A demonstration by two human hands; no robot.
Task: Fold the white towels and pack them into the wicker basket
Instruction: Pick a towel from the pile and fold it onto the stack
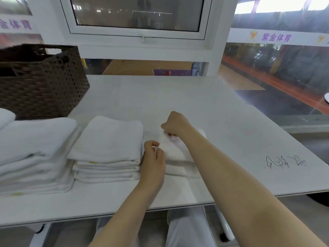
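Surface (pixel 204 104): white; scribbled dark writing (pixel 285 162) at near right, unreadable.
Wicker basket (pixel 42 82): far left, contents hidden.
Folded stacks (pixel 108 148): near left.
Towel (pixel 178 157): centre.
Left hand (pixel 154 157): grip pinching towel.
Right hand (pixel 175 124): grip clenched on towel.
Sign (pixel 276 37): 紫金体育.

A single wide-angle camera worn on the person's head looks forward and steeply down from close above the white desk (pixel 222 111), taking in both forearms reaching away from the lens, the desk's near edge, and a window (pixel 137 15) straight ahead beyond the far edge.
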